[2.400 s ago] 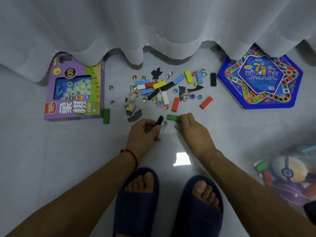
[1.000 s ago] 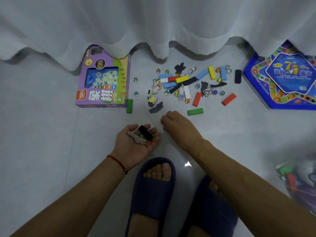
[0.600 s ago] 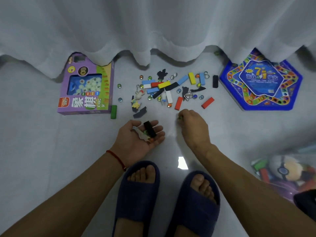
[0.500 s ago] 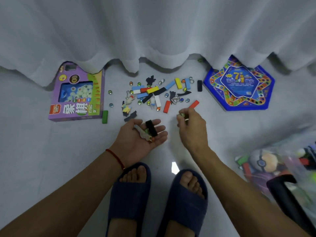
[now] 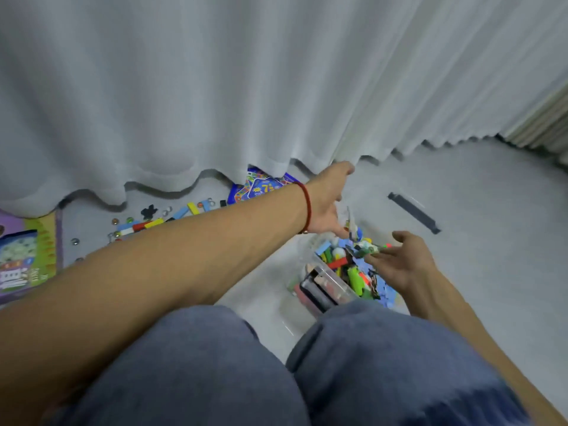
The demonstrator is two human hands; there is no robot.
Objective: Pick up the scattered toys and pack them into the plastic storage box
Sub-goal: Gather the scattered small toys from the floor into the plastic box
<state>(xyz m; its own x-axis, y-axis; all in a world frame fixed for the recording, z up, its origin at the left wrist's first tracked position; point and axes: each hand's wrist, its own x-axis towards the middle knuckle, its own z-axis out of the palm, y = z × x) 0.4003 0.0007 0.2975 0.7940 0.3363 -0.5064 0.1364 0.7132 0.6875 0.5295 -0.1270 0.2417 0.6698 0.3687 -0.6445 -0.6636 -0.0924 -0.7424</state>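
The clear plastic storage box stands on the floor in front of my knees, full of coloured toys. My left hand reaches across over it, tipped sideways with fingers loose, and small pieces drop from it toward the box. My right hand hovers at the box's right side and pinches a green block at its fingertips. Several scattered blocks and marbles lie on the floor at the left, partly hidden by my left forearm.
A purple game box lies at the far left. A blue hexagonal game board sits under the white curtain. A dark bar lies on the grey floor beyond the storage box. My knees fill the bottom.
I turned right from the toy pile to the storage box. My left hand, which cupped pieces palm up, now tips them over the box. My right hand carried the green block over.
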